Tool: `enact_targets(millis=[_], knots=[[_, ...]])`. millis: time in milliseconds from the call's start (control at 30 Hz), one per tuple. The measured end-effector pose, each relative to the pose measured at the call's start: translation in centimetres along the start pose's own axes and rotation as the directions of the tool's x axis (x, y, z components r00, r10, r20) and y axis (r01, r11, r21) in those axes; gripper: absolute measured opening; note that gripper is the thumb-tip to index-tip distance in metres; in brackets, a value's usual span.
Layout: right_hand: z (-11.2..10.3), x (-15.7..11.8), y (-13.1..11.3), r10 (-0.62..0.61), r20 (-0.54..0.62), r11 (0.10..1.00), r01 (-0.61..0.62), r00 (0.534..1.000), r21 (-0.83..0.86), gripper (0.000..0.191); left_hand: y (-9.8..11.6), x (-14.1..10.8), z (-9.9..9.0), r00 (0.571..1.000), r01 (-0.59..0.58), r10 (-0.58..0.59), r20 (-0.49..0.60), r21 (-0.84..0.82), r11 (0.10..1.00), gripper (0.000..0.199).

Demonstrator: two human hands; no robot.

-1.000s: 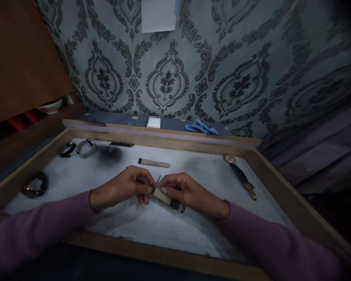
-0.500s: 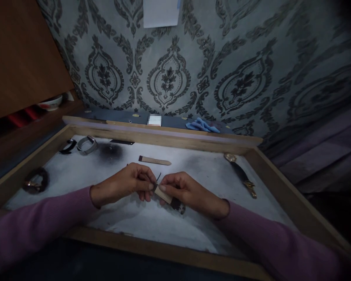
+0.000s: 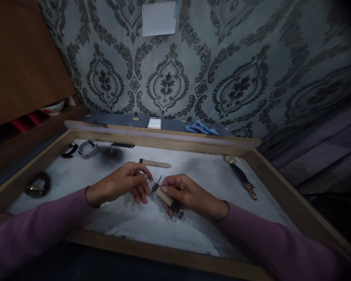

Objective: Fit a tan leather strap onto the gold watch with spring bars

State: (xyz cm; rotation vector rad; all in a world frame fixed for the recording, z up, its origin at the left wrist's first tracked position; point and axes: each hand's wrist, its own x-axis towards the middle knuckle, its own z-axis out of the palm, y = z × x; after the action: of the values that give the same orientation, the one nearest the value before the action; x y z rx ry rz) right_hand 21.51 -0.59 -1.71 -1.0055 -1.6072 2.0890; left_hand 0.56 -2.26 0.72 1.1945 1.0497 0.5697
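My right hand (image 3: 183, 191) is closed around a watch strap (image 3: 164, 196), its beige lining facing up. The strap has dark ends, and a small metal buckle (image 3: 180, 213) pokes out below the fingers. A thin dark pin (image 3: 159, 178) sticks up at the strap's upper end, close to my right fingertips. Just left of that end, apart from the strap, is my left hand (image 3: 134, 181), its fingers spread and curled. A tiny dark spot shows at its index fingertip, too small to name. Another strap piece (image 3: 155, 163), beige side up, lies behind my hands.
The shallow wooden tray (image 3: 175, 255) has raised edges all round. Inside at left lie a dark watch (image 3: 38, 185), a grey band (image 3: 88, 149) and a black band (image 3: 70, 150); at right, a gold watch (image 3: 230, 159) with black strap. A blue cloth (image 3: 201, 127) lies behind.
My left hand has come off the strap's upper end and moved slightly left, its fingers spreading. My right hand keeps hold of the strap. The view has tilted up slightly.
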Motion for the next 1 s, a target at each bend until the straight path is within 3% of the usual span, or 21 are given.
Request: enact_targets(millis=[167,300,367,533,700,1000], knots=[[-0.2,0.2,0.1,0.004,-0.016,1.0,-0.004,1.0,-0.001,0.029,1.8,-0.8,-1.9,0.98,-0.117,0.159,-0.122,0.295,0.948,0.025],[-0.3,0.4,0.2,0.015,-0.03,1.0,-0.016,0.999,-0.023,0.034,2.0,-1.2,-4.7,0.925,-0.142,0.329,-0.189,0.632,0.762,0.021],[-0.3,0.5,0.2,0.003,-0.038,1.0,-0.004,0.999,-0.025,0.037,1.2,-1.2,-5.8,0.938,-0.101,0.31,-0.155,0.733,0.672,0.02],[-0.1,0.5,0.0,-0.016,-0.047,0.999,0.014,0.999,-0.028,0.038,-1.2,-0.7,-6.5,0.961,-0.038,0.237,-0.145,0.776,0.629,0.025],[-0.2,0.5,0.2,-0.049,-0.054,0.998,0.047,0.997,-0.036,0.037,-0.9,-0.6,-5.6,0.945,0.052,0.236,-0.226,0.819,0.572,0.03],[-0.4,0.7,0.5,-0.041,-0.041,0.999,0.04,0.998,-0.021,0.037,-0.7,-0.2,-5.9,0.97,-0.007,0.186,-0.154,0.752,0.659,0.035]])
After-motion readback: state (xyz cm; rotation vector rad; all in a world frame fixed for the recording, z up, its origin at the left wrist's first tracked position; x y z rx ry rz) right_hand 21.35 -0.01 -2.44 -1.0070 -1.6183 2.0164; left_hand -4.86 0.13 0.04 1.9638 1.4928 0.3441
